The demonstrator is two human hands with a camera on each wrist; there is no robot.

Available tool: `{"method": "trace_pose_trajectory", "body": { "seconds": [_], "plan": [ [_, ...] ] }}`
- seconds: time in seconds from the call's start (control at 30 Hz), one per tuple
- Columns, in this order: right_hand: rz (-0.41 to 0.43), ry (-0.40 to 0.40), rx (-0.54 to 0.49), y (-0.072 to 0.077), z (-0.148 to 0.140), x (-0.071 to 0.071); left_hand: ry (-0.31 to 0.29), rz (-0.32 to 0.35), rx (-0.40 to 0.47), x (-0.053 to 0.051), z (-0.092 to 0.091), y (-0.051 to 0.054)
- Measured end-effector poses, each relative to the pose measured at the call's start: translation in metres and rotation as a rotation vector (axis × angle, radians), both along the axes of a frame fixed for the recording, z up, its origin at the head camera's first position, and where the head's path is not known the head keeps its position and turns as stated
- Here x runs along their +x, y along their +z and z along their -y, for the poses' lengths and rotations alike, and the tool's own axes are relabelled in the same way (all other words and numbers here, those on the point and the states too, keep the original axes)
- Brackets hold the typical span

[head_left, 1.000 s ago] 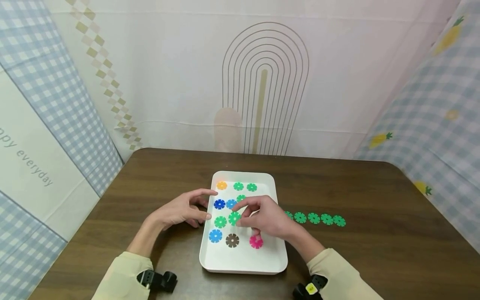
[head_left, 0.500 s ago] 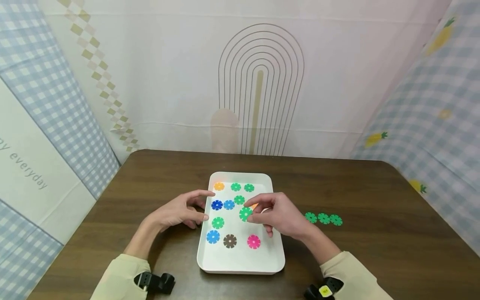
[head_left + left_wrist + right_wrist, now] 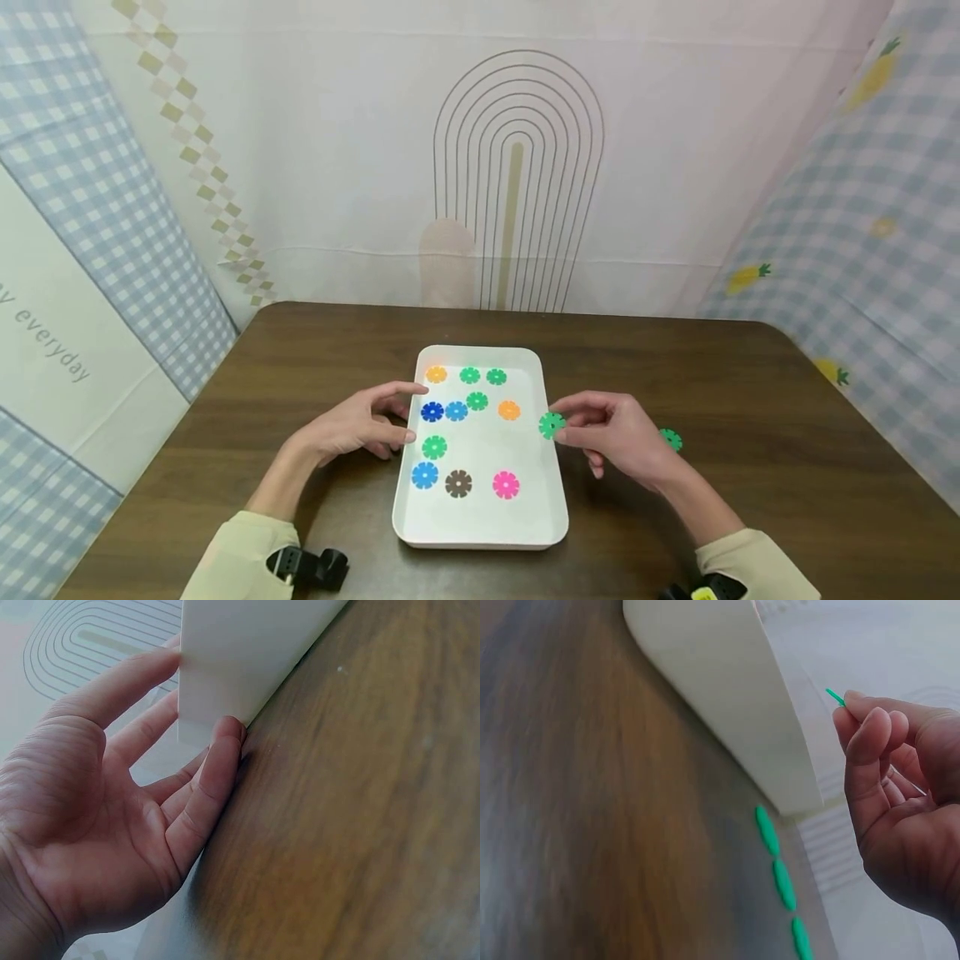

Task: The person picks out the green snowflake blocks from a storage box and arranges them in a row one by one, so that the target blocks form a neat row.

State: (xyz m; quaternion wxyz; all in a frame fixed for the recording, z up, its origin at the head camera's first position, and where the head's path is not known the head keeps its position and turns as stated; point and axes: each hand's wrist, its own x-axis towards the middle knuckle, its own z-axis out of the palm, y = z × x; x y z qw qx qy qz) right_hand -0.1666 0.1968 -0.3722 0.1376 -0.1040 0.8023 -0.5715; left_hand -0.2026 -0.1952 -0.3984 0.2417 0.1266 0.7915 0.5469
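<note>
My right hand (image 3: pixel 618 433) pinches a green interlocking disc (image 3: pixel 552 425) between thumb and fingertips, just over the right rim of the white tray (image 3: pixel 517 521). In the right wrist view the held disc (image 3: pixel 835 697) shows edge-on, sticking out past the fingertips. My left hand (image 3: pixel 356 423) touches the tray's left edge with its index finger and thumb; the other fingers bend loosely beside the wall. The left wrist view has this hand (image 3: pixel 112 802) against the tray's outer wall (image 3: pixel 232 667). Several notched discs lie flat in the tray, among them a pink disc (image 3: pixel 506 485) and a brown disc (image 3: pixel 459 483).
Right of the tray, a row of green discs (image 3: pixel 784 885) lies on the brown wooden table (image 3: pixel 750 400); in the head view my right hand and forearm cover most of it, leaving one green disc (image 3: pixel 671 439) visible. A patterned cloth (image 3: pixel 337 167) hangs behind.
My right hand has lifted the green disc from among those in the tray and carried it right to the rim, uncovering an orange disc. My left hand stays at the tray's left edge.
</note>
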Motion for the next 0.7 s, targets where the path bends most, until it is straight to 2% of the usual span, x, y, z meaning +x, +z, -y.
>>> {"method": "trace_pose_trajectory", "body": {
  "seconds": [0.3,0.7],
  "plan": [
    [0.011,-0.064,0.01,-0.014,-0.033,0.003,0.003,0.007,0.005,-0.001,0.0,-0.001],
    [0.023,-0.093,0.006,-0.025,-0.063,0.006,0.006,0.004,-0.001,0.0,0.0,0.0]
  ]
}}
